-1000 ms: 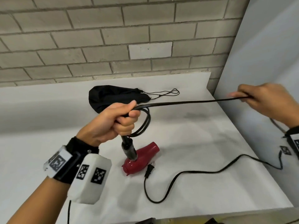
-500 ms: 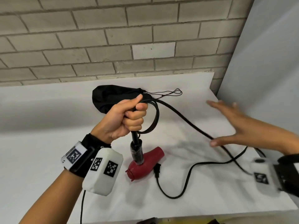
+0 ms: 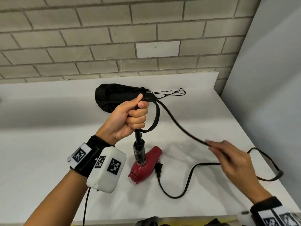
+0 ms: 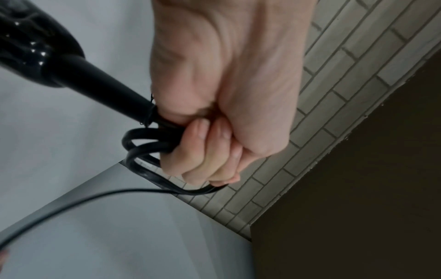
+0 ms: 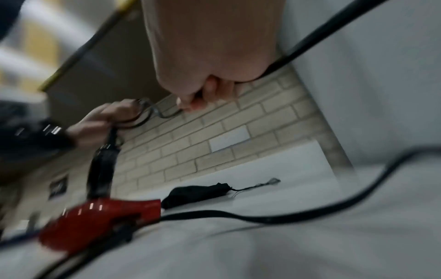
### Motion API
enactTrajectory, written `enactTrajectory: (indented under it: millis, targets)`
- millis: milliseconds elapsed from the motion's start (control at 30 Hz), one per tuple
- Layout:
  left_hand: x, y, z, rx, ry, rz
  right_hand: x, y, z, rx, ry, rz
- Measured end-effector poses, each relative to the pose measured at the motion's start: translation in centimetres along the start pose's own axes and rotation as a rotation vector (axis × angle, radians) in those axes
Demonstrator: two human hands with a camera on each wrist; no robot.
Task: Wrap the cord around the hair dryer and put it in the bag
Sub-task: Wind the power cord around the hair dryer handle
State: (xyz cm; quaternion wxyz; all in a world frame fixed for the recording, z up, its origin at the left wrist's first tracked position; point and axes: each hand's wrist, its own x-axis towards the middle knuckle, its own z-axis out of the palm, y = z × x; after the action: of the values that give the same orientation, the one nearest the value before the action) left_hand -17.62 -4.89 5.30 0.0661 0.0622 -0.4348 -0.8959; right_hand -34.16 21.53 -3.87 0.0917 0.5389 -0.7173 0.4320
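Observation:
A red hair dryer (image 3: 146,165) with a black handle (image 3: 139,152) stands nose-down on the white table (image 3: 48,152). My left hand (image 3: 130,118) grips the handle's cord end together with a loop of black cord (image 3: 154,118); the same grip shows in the left wrist view, fingers (image 4: 205,156) curled round the cord (image 4: 143,143). From there the cord runs right to my right hand (image 3: 228,157), which pinches it above the table; in the right wrist view its fingertips (image 5: 198,96) close on the cord. The plug (image 3: 158,168) lies beside the dryer. A black drawstring bag (image 3: 114,97) lies behind.
A grey brick wall (image 3: 130,38) backs the table, and a grey panel (image 3: 268,79) stands along its right side. Slack cord (image 3: 187,185) snakes over the table's right half up to its right edge. The bag's drawstrings (image 3: 171,92) trail right.
My right hand, which had let go of the taut cord and opened over the table, now pinches the cord lower and nearer me. The left hand keeps its grip.

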Motion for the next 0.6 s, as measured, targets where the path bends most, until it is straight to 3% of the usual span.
enactTrajectory:
  millis: [67, 167, 367, 600]
  targets:
    - [0.3, -0.4, 0.4, 0.016, 0.01, -0.006, 0.0, -0.7, 0.3, -0.342, -0.126, -0.157]
    - [0.7, -0.6, 0.7, 0.019, 0.006, -0.006, 0.6, -2.4, 0.9, -0.554, -0.178, -0.33]
    - [1.1, -0.7, 1.4, 0.046, -0.01, -0.033, 3.2, -6.6, 1.8, -0.604, -0.216, -0.593]
    - [0.9, -0.9, 3.3, 0.192, 0.008, -0.067, 9.0, -10.5, 1.3, -0.498, -0.04, -0.769]
